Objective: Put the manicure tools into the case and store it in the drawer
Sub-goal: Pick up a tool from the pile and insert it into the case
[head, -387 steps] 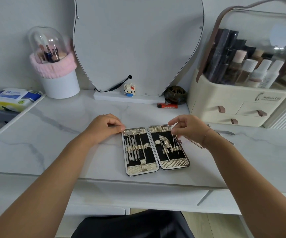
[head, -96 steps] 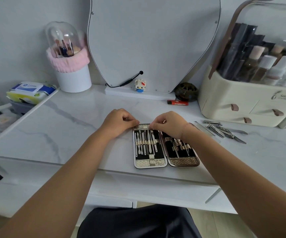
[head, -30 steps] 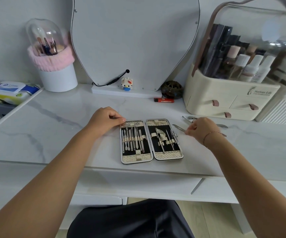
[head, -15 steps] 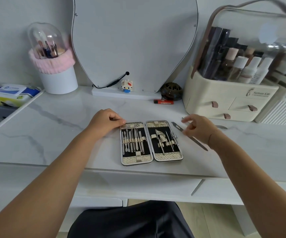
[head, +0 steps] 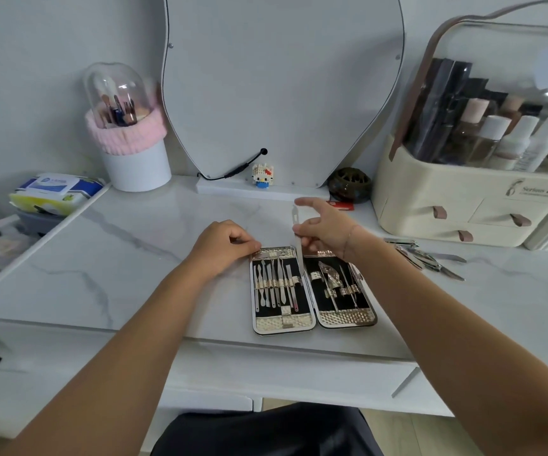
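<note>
The manicure case [head: 312, 319] lies open flat on the marble desk [head: 134, 258], black inside with gold edges, and several metal tools are strapped in both halves. My left hand [head: 225, 241] pinches the case's top left corner. My right hand [head: 323, 227] holds a long metal nail file [head: 297, 236] nearly upright above the case's top middle, its lower tip by the hinge. A few loose metal tools [head: 427, 258] lie on the desk to the right of the case.
A mirror [head: 282, 87] stands at the back, with a small toy figure [head: 262, 175] and a dark round pot [head: 350, 184] at its base. A cream cosmetics organiser [head: 463, 209] stands right, a brush holder [head: 131, 149] left. Desk drawers [head: 282, 373] run below the front edge.
My right hand has lifted the nail file from the desk on the right and carried it left over the case. My left hand has stayed at the case's corner.
</note>
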A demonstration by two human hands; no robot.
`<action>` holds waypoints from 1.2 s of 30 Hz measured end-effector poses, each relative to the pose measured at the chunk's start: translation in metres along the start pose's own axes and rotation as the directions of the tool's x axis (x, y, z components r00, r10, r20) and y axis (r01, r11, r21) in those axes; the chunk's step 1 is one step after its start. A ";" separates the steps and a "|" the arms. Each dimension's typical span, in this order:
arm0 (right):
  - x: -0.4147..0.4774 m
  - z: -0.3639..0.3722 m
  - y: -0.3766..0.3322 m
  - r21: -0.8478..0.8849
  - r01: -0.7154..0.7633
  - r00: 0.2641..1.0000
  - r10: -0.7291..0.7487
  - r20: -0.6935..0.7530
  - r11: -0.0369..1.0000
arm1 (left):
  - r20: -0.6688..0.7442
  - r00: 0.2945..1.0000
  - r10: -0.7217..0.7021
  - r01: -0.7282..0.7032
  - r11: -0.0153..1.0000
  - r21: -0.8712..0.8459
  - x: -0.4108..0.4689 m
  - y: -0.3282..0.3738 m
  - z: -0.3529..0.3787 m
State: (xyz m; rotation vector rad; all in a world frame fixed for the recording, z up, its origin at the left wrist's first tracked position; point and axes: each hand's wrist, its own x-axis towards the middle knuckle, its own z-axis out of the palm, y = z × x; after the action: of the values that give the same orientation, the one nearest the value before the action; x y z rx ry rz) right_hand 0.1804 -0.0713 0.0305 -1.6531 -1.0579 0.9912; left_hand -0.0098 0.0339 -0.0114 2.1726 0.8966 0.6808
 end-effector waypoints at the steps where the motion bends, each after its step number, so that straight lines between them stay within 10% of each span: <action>1: 0.002 0.000 0.000 -0.008 -0.002 1.000 0.002 0.013 1.000 | 0.000 1.000 0.001 -0.001 1.000 -0.003 0.000 0.000 0.000; 15: 0.012 -0.002 -0.006 -0.127 -0.034 0.993 0.048 0.111 0.991 | 0.000 1.000 -0.003 0.003 1.000 -0.011 0.002 -0.002 0.001; 23: 0.020 0.000 -0.014 -0.619 0.075 0.993 -0.001 0.119 0.781 | 0.008 1.000 -0.003 0.003 1.000 0.003 0.000 0.000 -0.001; 36: 0.014 0.006 -0.005 -0.668 0.208 0.977 -0.128 0.169 0.715 | 0.000 1.000 -0.013 0.013 1.000 -0.020 0.000 0.000 0.001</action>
State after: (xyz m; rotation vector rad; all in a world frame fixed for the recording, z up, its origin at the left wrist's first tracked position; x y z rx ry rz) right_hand 0.1780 -0.0558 0.0319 -2.0393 -1.7717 0.5907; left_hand -0.0095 0.0338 -0.0122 2.1470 0.8995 0.6815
